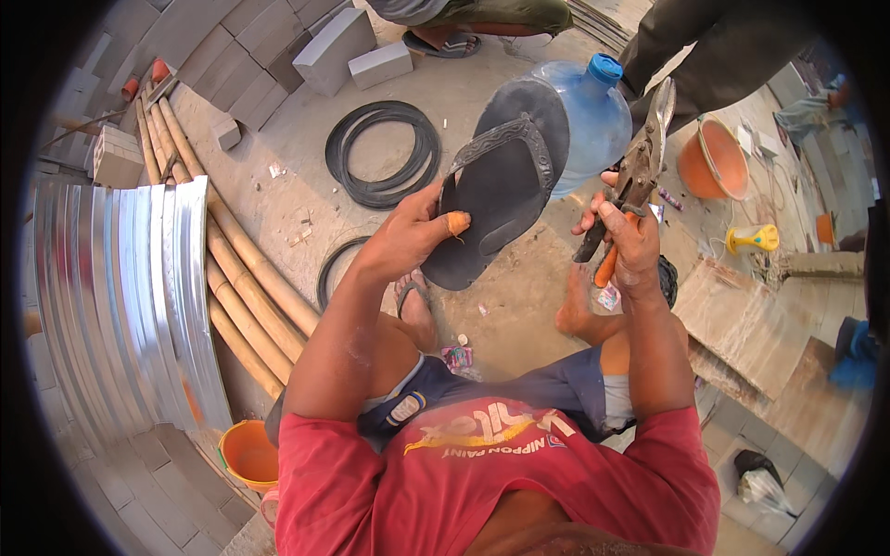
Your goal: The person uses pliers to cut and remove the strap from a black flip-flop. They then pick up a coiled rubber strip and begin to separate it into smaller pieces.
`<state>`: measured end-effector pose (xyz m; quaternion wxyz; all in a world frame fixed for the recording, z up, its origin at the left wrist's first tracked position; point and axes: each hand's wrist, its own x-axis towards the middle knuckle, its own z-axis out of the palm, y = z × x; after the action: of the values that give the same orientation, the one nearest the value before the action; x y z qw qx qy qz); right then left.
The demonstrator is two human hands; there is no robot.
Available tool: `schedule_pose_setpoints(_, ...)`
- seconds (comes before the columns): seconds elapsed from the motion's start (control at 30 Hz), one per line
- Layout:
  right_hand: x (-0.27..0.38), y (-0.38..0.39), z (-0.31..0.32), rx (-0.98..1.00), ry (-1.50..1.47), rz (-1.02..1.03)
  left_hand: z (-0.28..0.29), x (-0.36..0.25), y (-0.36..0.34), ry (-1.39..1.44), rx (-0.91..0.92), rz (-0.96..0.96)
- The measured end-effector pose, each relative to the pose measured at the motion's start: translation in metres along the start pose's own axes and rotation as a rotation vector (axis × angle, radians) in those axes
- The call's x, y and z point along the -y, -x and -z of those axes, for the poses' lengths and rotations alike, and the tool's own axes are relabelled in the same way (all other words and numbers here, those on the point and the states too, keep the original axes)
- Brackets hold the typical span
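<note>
My left hand point(422, 232), with orange wrapping on its thumb, grips a black flip-flop point(496, 171) by its side, raised in the middle of the view, sole lying at a tilt with the strap up. Just right of it, my right hand point(616, 232) is closed around a metal cutting tool point(649, 144) with long jaws pointing up, and orange and dark handles. Behind the flip-flop stands a blue plastic water jug point(589, 120). My left foot point(414, 315) wears a flip-flop; my right foot point(579, 310) is bare.
Bamboo poles point(250, 296) and corrugated metal sheet point(130, 306) lie left, near grey blocks point(227, 65). Black coils point(382, 111) lie ahead. Orange buckets point(712, 167) and boards point(732, 324) are right, another point(246, 454) lower left. Two people point(691, 42) point(454, 18) are close in front.
</note>
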<state>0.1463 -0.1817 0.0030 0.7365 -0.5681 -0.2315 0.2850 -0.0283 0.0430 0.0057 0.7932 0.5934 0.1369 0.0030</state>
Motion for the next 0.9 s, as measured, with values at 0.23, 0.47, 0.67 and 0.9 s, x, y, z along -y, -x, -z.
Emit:
schedule_pose_setpoints(0.23,0.019,-0.003,0.010,0.068,0.117,-0.051,0.007,-0.005,0.008,-0.221,0.208,0.195)
schedule_pose_setpoints(0.47,0.008,0.001,0.006,-0.039,-0.014,-0.240,0.011,0.000,0.007,-0.241,0.215,0.137)
schedule_pose_setpoints(0.67,0.007,-0.007,0.034,-0.190,-0.168,-0.143,0.036,0.002,0.003,0.187,-0.169,0.217)
schedule_pose_setpoints(0.9,0.020,-0.015,0.033,-0.192,-0.436,-0.040,-0.031,0.031,-0.006,-0.302,0.261,0.113)
